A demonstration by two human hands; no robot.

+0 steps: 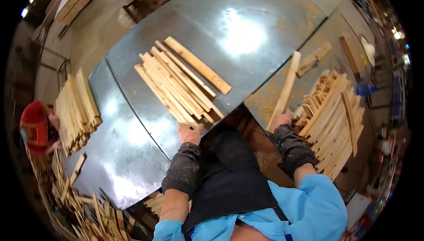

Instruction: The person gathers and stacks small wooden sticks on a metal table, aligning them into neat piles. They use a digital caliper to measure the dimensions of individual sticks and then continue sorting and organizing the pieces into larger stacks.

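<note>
My right hand (282, 118) is closed around the near part of a pale wooden strip (288, 84), which slants away from me at the table's right side. Beside it on the right lies a thick pile of wooden strips (331, 128). At the table's near edge, my left hand (190, 133) has its fingers curled at the near ends of several loose wooden strips (174, 84); part of its grip is hidden. A wider wooden slat (198, 65) lies along the right side of that group, a little apart from it. Dark sleeve covers wrap both forearms.
The metal table (194, 24) has dark seams and shiny glare. A short wood piece (314, 59) lies at right. Stacked strips (77, 108) stand at the left edge, beside a person in red (37, 128). Scrap wood (99, 216) is heaped at lower left.
</note>
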